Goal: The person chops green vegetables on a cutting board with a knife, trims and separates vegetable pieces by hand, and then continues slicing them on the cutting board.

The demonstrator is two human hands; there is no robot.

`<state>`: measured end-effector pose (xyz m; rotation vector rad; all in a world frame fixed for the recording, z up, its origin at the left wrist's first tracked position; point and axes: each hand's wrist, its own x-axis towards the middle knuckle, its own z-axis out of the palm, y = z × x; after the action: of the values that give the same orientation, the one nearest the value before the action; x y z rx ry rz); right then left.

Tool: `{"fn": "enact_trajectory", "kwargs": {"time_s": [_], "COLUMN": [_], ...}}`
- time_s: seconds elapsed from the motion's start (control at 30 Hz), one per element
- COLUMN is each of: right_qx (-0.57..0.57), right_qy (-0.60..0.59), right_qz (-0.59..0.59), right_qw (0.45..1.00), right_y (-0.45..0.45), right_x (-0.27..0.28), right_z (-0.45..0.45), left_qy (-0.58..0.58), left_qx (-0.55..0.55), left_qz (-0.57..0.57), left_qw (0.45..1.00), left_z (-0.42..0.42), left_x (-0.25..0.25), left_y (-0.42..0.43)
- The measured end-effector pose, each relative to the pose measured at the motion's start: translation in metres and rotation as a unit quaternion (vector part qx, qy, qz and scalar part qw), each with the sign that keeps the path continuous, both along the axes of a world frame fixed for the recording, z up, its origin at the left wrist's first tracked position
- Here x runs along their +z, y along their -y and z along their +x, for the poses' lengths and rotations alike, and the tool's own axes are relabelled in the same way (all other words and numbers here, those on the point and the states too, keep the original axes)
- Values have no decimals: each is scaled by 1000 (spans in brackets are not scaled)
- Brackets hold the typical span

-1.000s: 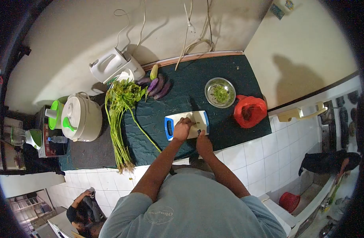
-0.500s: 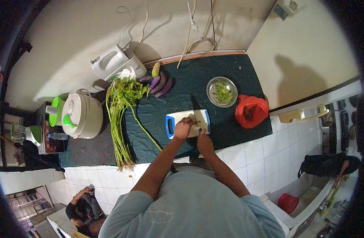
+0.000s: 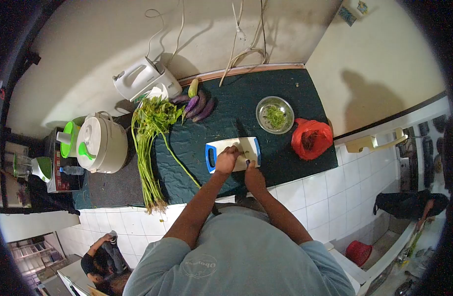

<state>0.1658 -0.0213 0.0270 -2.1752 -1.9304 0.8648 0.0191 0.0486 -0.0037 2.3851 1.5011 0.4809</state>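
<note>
A white cutting board (image 3: pixel 249 148) with blue ends lies at the front of the dark-green covered counter. My left hand (image 3: pixel 227 159) presses down on its left half with curled fingers; whatever is under them is hidden. My right hand (image 3: pixel 254 175) grips a knife by its dark blue handle (image 3: pixel 247 162) at the board's front edge, the thin blade pointing away from me, close beside my left fingers. Beyond the board to the right stands a metal bowl (image 3: pixel 261 120) holding chopped green pieces (image 3: pixel 275 117). A red plastic bag (image 3: pixel 312 138) sits right of the bowl, its mouth open.
Leafy greens with long stems (image 3: pixel 146 163) lie to the left, roots over the counter edge; one stem reaches toward my left forearm. Purple eggplants (image 3: pixel 201 105), a white hand mixer (image 3: pixel 140 79) and a white rice cooker (image 3: pixel 104 143) stand farther left. A person (image 3: pixel 105 261) sits at lower left.
The knife blade has shifted slightly beside my left fingers. Both hands stay over the board in nearly the same place.
</note>
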Motion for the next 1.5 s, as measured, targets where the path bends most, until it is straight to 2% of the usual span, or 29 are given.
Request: {"fn": "enact_trajectory", "kwargs": {"time_s": [0.13,0.43,0.5,0.57,0.63,0.73,0.8,0.87,1.03,1.13,1.2,1.33,1.4,1.5], "right_qx": [5,-7,22,38,54,58,37,34,52,47,31,21,38,28], "right_qy": [-45,-33,-30,-16,-1,6,31,32,36,42,42,41,37,38], "right_qz": [59,8,75,87,97,80,6,15,77,57,-19,-24,45,14], "right_qw": [997,999,996,995,994,995,999,999,995,996,998,999,998,999], "right_y": [-9,-4,-6,-9,-12,-5,-1,1,-9,-11,-8,-6,-8,-16], "right_x": [-5,3,-1,-6,-5,6,15,10,4,13,17,9,4,9], "right_z": [5,-4,-3,-1,-1,-1,-2,-2,-1,-3,-4,-6,-4,-5], "left_qy": [9,-4,-11,10,13,5,-6,24,12,-1,-5,-1,-1,-1], "left_qx": [6,-6,-7,14,31,30,14,0,3,-3,-11,-18,-27,13], "left_qz": [-7,-35,-37,-8,-28,-38,-25,-13,-40,-49,-40,-44,-45,-71], "left_qw": [1000,999,999,1000,999,999,1000,1000,999,999,999,999,999,997], "left_z": [1,-3,-1,1,3,2,0,-1,0,-2,-2,-4,0,0], "left_x": [3,-16,-13,-3,2,3,2,1,5,5,5,1,5,12], "left_y": [-1,-2,-1,2,1,2,1,2,1,0,1,-1,-1,1]}}
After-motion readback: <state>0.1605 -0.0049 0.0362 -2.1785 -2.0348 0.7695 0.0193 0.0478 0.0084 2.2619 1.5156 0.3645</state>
